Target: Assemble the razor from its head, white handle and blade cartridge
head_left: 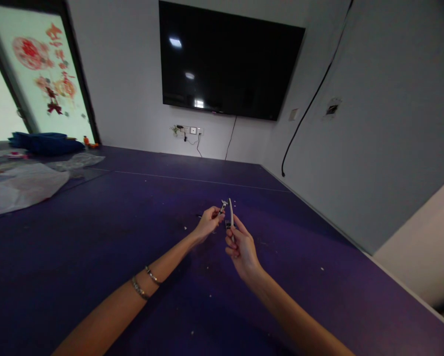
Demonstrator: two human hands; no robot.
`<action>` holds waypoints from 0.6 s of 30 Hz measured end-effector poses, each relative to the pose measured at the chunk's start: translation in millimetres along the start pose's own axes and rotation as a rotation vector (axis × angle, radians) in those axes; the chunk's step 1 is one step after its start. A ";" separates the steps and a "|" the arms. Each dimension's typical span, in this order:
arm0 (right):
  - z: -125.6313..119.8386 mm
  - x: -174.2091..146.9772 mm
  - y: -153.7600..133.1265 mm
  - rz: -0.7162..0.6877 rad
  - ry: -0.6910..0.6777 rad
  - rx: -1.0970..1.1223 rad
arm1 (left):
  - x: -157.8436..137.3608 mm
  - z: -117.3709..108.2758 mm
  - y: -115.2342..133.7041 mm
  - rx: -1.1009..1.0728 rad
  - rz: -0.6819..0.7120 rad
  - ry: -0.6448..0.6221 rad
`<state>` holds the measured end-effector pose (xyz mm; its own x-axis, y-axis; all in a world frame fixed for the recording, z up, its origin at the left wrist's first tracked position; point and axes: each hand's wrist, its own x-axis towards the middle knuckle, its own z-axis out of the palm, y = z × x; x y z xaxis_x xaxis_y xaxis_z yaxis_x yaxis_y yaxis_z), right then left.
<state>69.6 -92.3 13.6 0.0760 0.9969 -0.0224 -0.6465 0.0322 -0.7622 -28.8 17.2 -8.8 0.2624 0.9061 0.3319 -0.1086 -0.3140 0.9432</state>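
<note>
In the head view, both hands are close together over the purple surface. My left hand (208,223) is closed on a small silver tool (223,205) with a wider head at its top; its exact kind is too small to make out. Just to the right, my right hand (242,247) pinches a thin, slightly curved white strip (231,211), which stands upright out of the fingers. A small dark and metallic piece (228,224) shows at those fingertips; whether it is gripped too, I cannot tell. The silver tool's head is beside the strip's upper end.
Small white scraps (322,269) are scattered over the purple surface (133,237). Clear plastic sheeting (29,185) and a dark blue cloth bundle (46,143) lie at the left. Behind are a wall-mounted television (229,59), wall sockets (193,130) and a hanging black cable (311,101).
</note>
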 end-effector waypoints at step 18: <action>-3.4 -5.3 -1.8 0.004 0.005 -0.001 | 1.8 -2.0 -2.1 -0.061 -0.020 -0.034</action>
<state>73.0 -97.9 12.9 0.0773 0.9966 -0.0291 -0.6458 0.0278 -0.7630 -30.0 20.0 -10.2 0.2972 0.9016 0.3142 -0.1605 -0.2772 0.9473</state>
